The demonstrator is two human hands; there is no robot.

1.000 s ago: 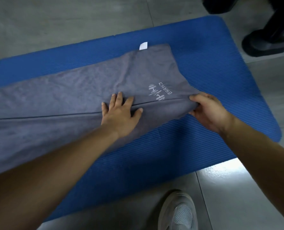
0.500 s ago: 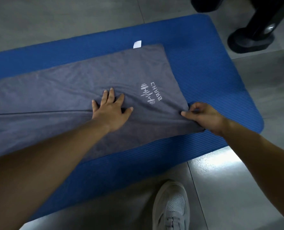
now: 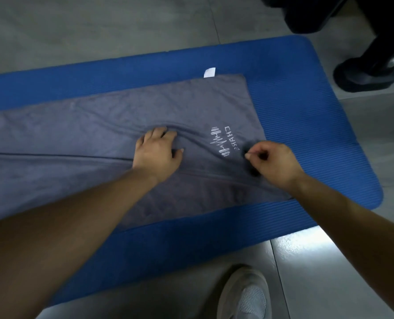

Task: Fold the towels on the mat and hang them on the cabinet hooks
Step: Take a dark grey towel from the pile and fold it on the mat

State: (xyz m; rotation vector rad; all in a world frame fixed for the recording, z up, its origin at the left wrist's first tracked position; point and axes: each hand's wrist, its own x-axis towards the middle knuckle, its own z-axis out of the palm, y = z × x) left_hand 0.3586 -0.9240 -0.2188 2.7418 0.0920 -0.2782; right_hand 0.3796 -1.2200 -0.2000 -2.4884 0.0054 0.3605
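A long grey towel (image 3: 76, 125) lies folded lengthwise on the blue mat (image 3: 306, 88), with a white logo (image 3: 221, 141) near its right end and a white tag (image 3: 209, 72) at the far edge. My left hand (image 3: 156, 155) sits on the fold line in the middle, its fingertips curled into the cloth so that wrinkles bunch around them. My right hand (image 3: 274, 164) hovers just above the towel's right end beside the logo. Its fingers are curled and its thumb meets the forefinger, with no cloth visible between them. No cabinet hooks are in view.
The mat lies on a grey tiled floor (image 3: 99, 26). A black stand base (image 3: 366, 74) is at the upper right, just off the mat's corner. My white shoe (image 3: 244, 295) is on the floor at the near edge.
My right hand let go of the towel's right corner and moved left over the towel near the logo. My left hand went from flat pressing to curled fingers bunching the cloth.
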